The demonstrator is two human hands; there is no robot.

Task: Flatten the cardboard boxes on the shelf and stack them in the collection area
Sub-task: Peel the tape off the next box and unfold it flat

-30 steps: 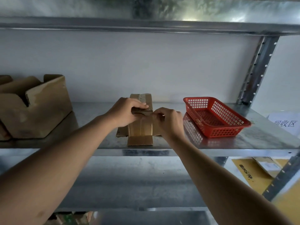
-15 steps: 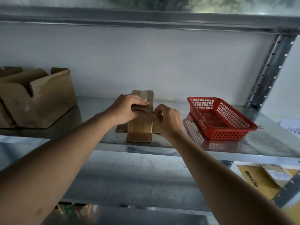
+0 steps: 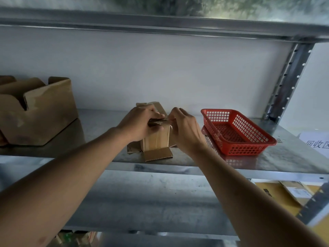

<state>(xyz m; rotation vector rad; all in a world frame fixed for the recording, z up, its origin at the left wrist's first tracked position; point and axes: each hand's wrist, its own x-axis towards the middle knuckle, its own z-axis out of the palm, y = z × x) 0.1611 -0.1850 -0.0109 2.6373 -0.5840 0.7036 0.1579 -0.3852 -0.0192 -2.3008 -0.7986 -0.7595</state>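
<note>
Two hands work the small brown cardboard box (image 3: 156, 138) standing near the front edge of the grey metal shelf (image 3: 284, 157) — the left hand (image 3: 140, 123) grips its top, fingers curled over the flap, while the right hand (image 3: 185, 129) pinches at the top seam. A hard tug could skid the box off the edge — or knock the red plastic mesh basket (image 3: 236, 132) just beside it.

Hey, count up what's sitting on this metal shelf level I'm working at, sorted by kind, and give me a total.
Cardboard boxes: 2, the small box that the left hand and right hand grip, and the big open box at the left
Red plastic baskets: 1
White paper signs: 1, partly cut off at the right edge
Total: 4
</note>
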